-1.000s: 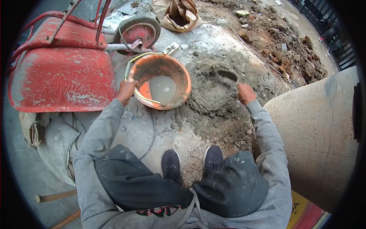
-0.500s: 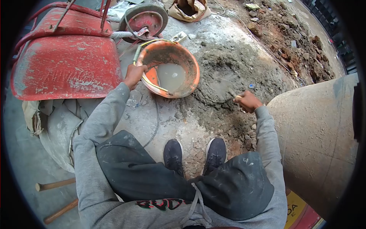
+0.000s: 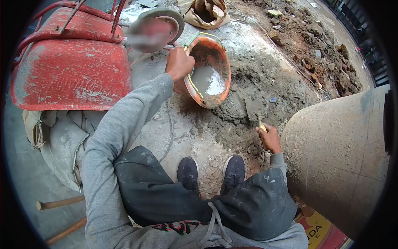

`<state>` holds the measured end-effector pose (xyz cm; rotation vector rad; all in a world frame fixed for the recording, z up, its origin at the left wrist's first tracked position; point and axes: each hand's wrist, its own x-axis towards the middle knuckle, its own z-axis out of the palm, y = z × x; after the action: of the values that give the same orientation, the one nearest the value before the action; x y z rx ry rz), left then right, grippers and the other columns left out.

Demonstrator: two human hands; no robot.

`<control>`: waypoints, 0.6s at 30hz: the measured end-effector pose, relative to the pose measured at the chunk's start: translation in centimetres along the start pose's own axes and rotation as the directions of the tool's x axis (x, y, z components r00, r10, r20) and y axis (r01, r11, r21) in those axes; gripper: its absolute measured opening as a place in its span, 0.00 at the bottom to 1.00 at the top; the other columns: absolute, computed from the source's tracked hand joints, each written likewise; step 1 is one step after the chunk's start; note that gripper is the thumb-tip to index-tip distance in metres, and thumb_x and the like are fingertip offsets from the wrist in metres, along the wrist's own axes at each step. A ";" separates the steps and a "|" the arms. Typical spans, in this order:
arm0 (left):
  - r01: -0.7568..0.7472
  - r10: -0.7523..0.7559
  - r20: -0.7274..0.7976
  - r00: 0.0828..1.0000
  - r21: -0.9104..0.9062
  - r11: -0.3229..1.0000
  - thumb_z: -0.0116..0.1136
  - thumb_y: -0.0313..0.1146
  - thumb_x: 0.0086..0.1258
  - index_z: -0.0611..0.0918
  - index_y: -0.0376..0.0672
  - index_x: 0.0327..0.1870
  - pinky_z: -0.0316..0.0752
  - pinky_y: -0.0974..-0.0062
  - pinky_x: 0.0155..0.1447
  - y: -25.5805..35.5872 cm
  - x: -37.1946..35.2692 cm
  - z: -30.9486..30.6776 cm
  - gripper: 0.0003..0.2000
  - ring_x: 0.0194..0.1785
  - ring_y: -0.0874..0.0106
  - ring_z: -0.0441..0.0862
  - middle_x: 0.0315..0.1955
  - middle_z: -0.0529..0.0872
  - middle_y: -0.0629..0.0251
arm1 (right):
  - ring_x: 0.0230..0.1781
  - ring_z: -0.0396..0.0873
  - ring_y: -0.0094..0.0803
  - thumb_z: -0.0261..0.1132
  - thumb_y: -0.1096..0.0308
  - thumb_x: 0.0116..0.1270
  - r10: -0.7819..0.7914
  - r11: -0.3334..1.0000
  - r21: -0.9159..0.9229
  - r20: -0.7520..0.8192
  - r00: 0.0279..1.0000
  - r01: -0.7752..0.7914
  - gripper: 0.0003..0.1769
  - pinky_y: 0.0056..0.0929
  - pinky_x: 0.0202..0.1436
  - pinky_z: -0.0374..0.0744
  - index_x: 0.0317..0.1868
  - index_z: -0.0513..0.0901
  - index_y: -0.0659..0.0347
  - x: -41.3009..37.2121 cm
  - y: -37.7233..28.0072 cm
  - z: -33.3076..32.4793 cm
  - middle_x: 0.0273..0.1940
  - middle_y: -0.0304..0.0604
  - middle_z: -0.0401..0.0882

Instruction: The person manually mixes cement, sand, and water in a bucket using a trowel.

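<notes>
My left hand [image 3: 180, 64] is closed on the left rim of an orange bucket [image 3: 227, 68], which tips to the right beside the wet mortar. Cloudy grey water [image 3: 203, 81] lies inside it, and its wire handle rests along the near side. In my right hand [image 3: 270, 139] is the light handle of a trowel [image 3: 253, 108]. The trowel's blade points away from me and lies at the near part of the grey mortar heap [image 3: 286, 83].
An overturned red wheelbarrow [image 3: 74, 74] rests on sacks [image 3: 64, 137] at the left, its wheel [image 3: 176, 25] near the bucket. A large concrete cylinder [image 3: 336, 145] stands at the right. Behind are an open paper bag [image 3: 192, 16] and soil rubble [image 3: 309, 50]. Two wooden handles [image 3: 62, 202] lie lower left.
My left hand has moved right and away from me, tilting the bucket toward the mortar. My right hand has drawn back slightly toward me, and the trowel blade now shows.
</notes>
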<state>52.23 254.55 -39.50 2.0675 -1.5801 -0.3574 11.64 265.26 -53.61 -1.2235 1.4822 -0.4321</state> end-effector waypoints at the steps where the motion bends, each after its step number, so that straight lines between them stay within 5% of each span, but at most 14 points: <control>1: -0.003 0.003 -0.001 1.000 -0.005 1.000 0.54 0.29 0.54 0.85 0.31 0.35 0.77 0.52 0.49 0.1 0.3 0.4 0.13 0.41 0.42 0.84 0.33 0.84 0.35 | 0.13 0.72 0.23 0.67 0.61 0.65 -0.001 1.000 -0.003 -0.005 1.000 0.001 0.18 0.27 0.16 0.69 0.49 0.83 0.67 0.2 -0.2 -0.2 0.18 0.34 0.72; 7: -0.057 0.057 -0.052 0.997 0.003 0.998 0.53 0.29 0.55 0.84 0.28 0.34 0.78 0.52 0.50 0.7 1.0 1.4 0.13 0.42 0.41 0.84 0.32 0.84 0.34 | 0.15 0.75 0.24 0.68 0.58 0.66 -0.110 0.994 -0.040 -0.160 0.981 0.105 0.21 0.25 0.18 0.72 0.51 0.81 0.66 2.8 -1.1 -0.9 0.21 0.35 0.75; 12: -0.142 0.145 -0.139 0.980 0.031 0.989 0.52 0.29 0.56 0.84 0.29 0.35 0.78 0.51 0.49 0.6 1.9 1.4 0.13 0.40 0.41 0.84 0.32 0.84 0.34 | 0.15 0.74 0.23 0.67 0.59 0.66 -0.074 0.994 0.070 -0.089 0.993 0.081 0.20 0.24 0.18 0.72 0.50 0.80 0.66 3.6 -1.3 0.1 0.22 0.36 0.75; 14: -0.097 0.095 -0.120 0.988 -0.011 0.995 0.52 0.30 0.57 0.84 0.30 0.36 0.78 0.53 0.43 0.3 1.8 0.2 0.13 0.36 0.43 0.84 0.30 0.84 0.37 | 0.17 0.72 0.22 0.63 0.60 0.70 0.051 0.870 0.479 0.140 0.989 -0.112 0.18 0.22 0.17 0.72 0.53 0.78 0.64 3.0 -1.9 0.5 0.26 0.37 0.76; 15: -0.047 0.042 -0.124 0.991 -0.044 0.998 0.54 0.31 0.57 0.83 0.30 0.34 0.78 0.54 0.41 -0.9 1.9 -0.1 0.13 0.34 0.47 0.85 0.28 0.85 0.39 | 0.17 0.72 0.22 0.63 0.60 0.70 0.054 0.867 0.486 0.136 0.989 -0.114 0.18 0.22 0.17 0.72 0.53 0.78 0.64 2.8 -2.1 0.9 0.26 0.37 0.76; 18: 0.116 -0.159 -0.149 0.976 -0.262 0.958 0.62 0.32 0.53 0.82 0.29 0.32 0.74 0.65 0.33 -5.1 1.4 -1.4 0.12 0.27 0.68 0.83 0.23 0.84 0.53 | 0.20 0.71 0.20 0.55 0.61 0.75 -0.016 0.670 0.659 0.471 0.882 -0.340 0.18 0.20 0.16 0.70 0.58 0.74 0.63 2.6 -1.6 1.9 0.31 0.39 0.76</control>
<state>57.57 254.56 -40.94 1.9583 -1.2268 -0.3997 14.44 263.08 -54.19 -0.4702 0.8545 -0.5109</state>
